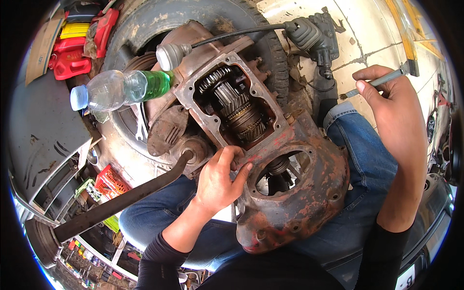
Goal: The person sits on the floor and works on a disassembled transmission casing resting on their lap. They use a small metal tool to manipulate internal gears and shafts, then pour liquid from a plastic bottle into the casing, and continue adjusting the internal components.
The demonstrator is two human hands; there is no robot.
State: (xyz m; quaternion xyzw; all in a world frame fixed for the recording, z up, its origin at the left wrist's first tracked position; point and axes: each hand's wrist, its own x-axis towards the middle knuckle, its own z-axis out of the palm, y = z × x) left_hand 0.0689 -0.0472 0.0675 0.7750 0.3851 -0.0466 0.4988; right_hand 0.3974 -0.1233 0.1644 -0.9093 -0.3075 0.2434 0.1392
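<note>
A rust-brown gearbox housing (314, 203) lies between my knees, its top opening showing several metal gears (237, 106). My left hand (220, 179) is closed at the housing's near rim, with fingers curled against the edge between the gear opening and the rounder bell-shaped end. My right hand (394, 104) is raised off to the right, apart from the housing. It pinches a small brush (382, 79) by its grey handle, the bristle end pointing left. Beyond the gear opening, a shift lever (309, 36) with a rubber boot and pale knob lies across the tyre and floor.
A large tyre (193, 14) lies under the far end of the housing. To the left are a clear bottle (108, 92) with green liquid, a wrench (141, 123) and a long metal shaft (121, 205). Red cases (72, 60), a red basket (110, 181) and a grey cabinet (46, 130) sit farther left.
</note>
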